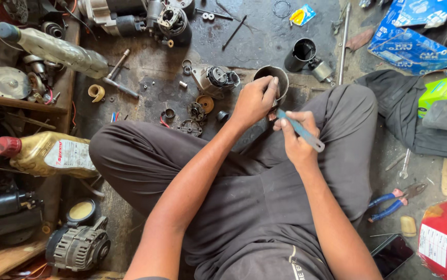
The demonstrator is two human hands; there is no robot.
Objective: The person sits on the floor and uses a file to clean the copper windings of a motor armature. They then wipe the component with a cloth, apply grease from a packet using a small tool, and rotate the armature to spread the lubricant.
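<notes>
The left hand is clamped on the rim of a round metal housing, fingers curled over its near edge, holding it just above the person's knee. The right hand sits just beside the left, nearly touching it, and is closed around a blue-handled brush; the brush's head end points toward the housing and is hidden between the two hands, while the grey tail of the handle sticks out past the right thumb. Just beyond the left hand on the floor lies a starter motor part, with small rings and a brush plate near the left wrist. Farther from the left hand, out to its left, lie a hammer, a grey bottle and an oil bottle with a red cap; an alternator rests near the left elbow. Beyond the right hand stands a dark metal cylinder beside a long rod. To the right of the right forearm lie red-and-blue pliers, a small spanner and a phone, well apart from the hand.
</notes>
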